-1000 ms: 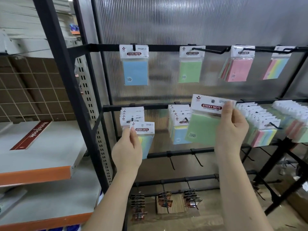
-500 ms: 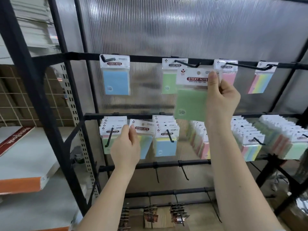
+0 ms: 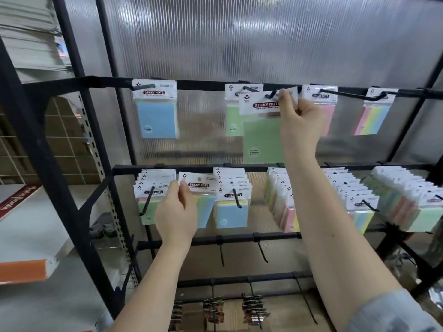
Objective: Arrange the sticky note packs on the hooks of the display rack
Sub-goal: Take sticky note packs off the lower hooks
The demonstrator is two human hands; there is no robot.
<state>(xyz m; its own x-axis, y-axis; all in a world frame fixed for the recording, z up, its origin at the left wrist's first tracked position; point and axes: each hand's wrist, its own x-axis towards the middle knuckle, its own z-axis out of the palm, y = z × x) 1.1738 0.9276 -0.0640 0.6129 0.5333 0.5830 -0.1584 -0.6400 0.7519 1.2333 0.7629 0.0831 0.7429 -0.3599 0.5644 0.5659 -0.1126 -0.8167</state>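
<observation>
**Green pack meets the top-rail hook**

The right hand (image 3: pixel 299 116) pinches the white header card of a green sticky note pack (image 3: pixel 261 137) and holds it up at the tip of the second hook (image 3: pixel 269 94) on the top rail (image 3: pixel 203 83) of the display rack. The grip sits at the card's right end, thumb in front and fingers curled behind — likely so the hang hole near the card's middle stays free for the hook tip. The card is tilted, its right end higher; whether the tip has entered the hole I cannot tell. Behind it on the same hook hangs another green pack (image 3: pixel 232 121), so the colours are being matched hook by hook: a blue pack (image 3: pixel 157 121) hangs left of that hook, a pink pack (image 3: pixel 327 116) and a rainbow pack (image 3: pixel 374 118) right of it.

The right arm reaches steeply up, wrist bent back toward the rail. The left hand (image 3: pixel 176 212) waits lower, well below and left of that hook, in front of the middle rail (image 3: pixel 199 169). It pinches a multicolour pack (image 3: pixel 203 202) by its header's lower left corner, between two loaded hooks — probably kept ready as the next one to hang. Its forearm rises nearly straight from below.
</observation>
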